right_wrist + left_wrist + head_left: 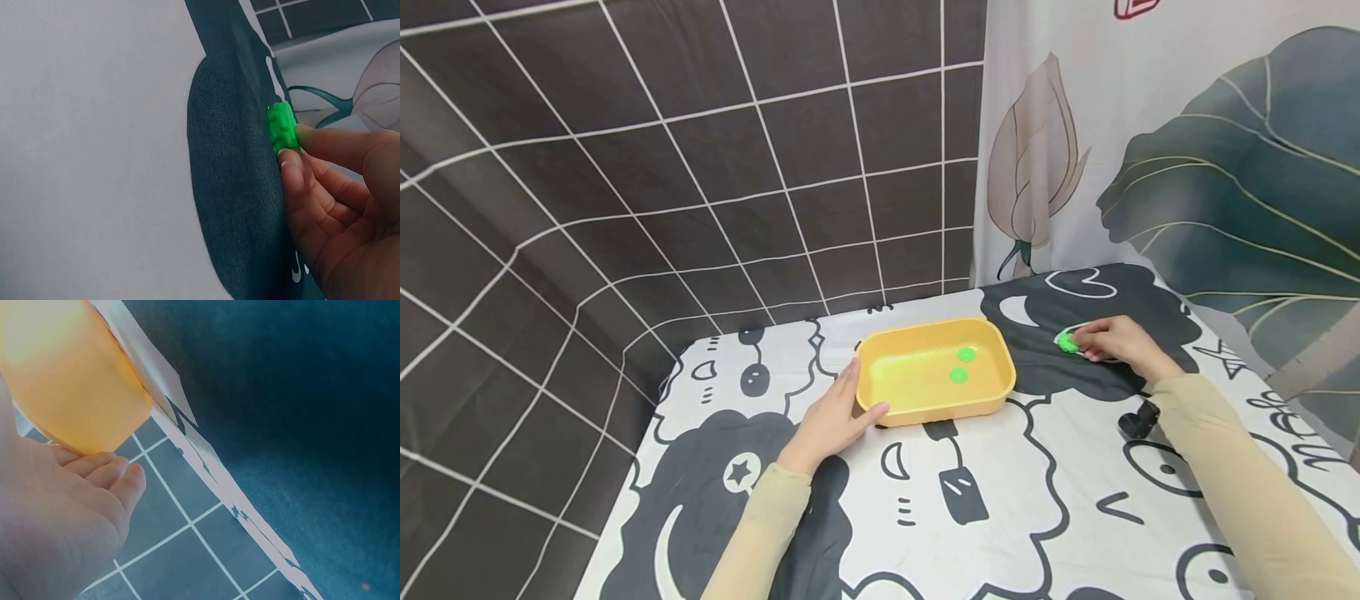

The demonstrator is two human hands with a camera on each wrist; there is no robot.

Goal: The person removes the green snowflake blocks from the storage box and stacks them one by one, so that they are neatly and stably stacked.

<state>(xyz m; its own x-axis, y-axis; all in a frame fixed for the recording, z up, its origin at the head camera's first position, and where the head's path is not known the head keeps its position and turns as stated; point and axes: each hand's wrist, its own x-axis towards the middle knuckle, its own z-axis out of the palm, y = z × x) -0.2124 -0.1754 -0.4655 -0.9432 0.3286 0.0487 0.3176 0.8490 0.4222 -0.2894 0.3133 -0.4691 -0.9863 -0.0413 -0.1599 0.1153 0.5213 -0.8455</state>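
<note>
In the head view, a yellow tray [910,410] with rounded corners stands on the patterned cloth. Two small green discs [958,375] lie inside it, towards its right end. My left hand [831,425] rests against the tray's left end, fingers along the outer wall and thumb by the front rim. The left wrist view has those fingers [128,481] touching the tray's side, mostly straight. To the right of the tray, my right hand [1116,342] pinches a green disc with a notched edge [283,128] between thumb and fingertips, over a dark patch of the cloth.
A small black object [1138,421] sits by the right wrist; its kind is unclear. Behind the cloth-covered surface [820,550] hangs a dark sheet with white grid lines [790,167]. A curtain printed with leaves [1247,183] hangs at the right.
</note>
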